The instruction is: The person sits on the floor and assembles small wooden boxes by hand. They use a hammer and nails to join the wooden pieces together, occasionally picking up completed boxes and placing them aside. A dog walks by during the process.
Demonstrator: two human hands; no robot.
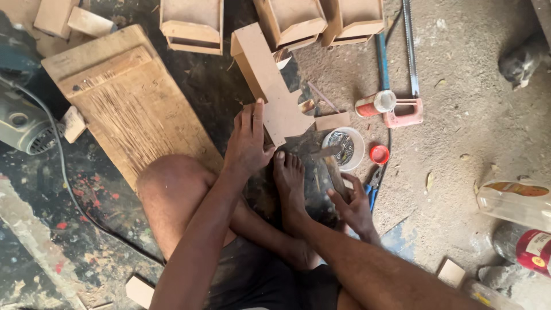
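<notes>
I sit on the ground with my bare foot (288, 178) stretched forward. My left hand (248, 140) presses flat on the near end of a long fibreboard piece (267, 80) that lies on the ground and runs up to the boxes. My right hand (353, 204) grips the wooden handle of a hammer (332, 166), whose head lies across a small white tub of nails (344, 148). A small board offcut (333, 121) lies just beyond the tub.
Three unfinished fibreboard boxes (192, 26) stand at the top. A worn wooden plank (129, 103) lies left, beside a grey power tool (20, 123) with a cable. A handsaw (408, 74), glue bottle (376, 104), red cap (379, 154) and pliers (373, 186) lie right. Plastic bottles (516, 201) sit far right.
</notes>
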